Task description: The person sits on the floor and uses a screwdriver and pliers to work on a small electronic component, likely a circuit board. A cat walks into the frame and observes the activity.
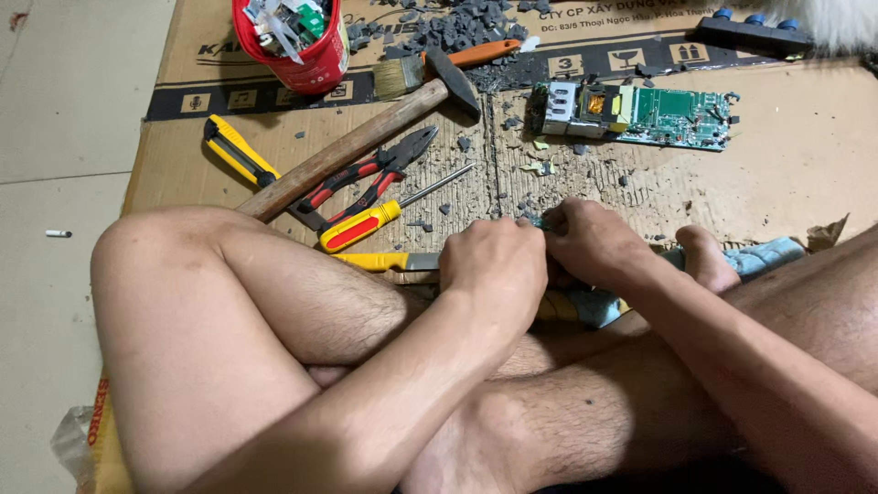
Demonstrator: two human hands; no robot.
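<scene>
Workspace was a flattened cardboard sheet (805,155) on the floor. A wooden-handled hammer (366,139) lay diagonally across it, red-handled pliers (366,178) just beside that, then a red and yellow screwdriver (384,215). A yellow utility knife (238,148) sat further left. Up top there was a red tub (306,55) full of scrap, a paintbrush (439,66), grey rubble (457,27), and a green circuit board (640,114) off to the right.

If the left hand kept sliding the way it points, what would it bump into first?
Most likely the right hand. The left hand points right and slightly away, and its knuckles already sit against it. Beyond lies crumb-strewn cardboard.
</scene>
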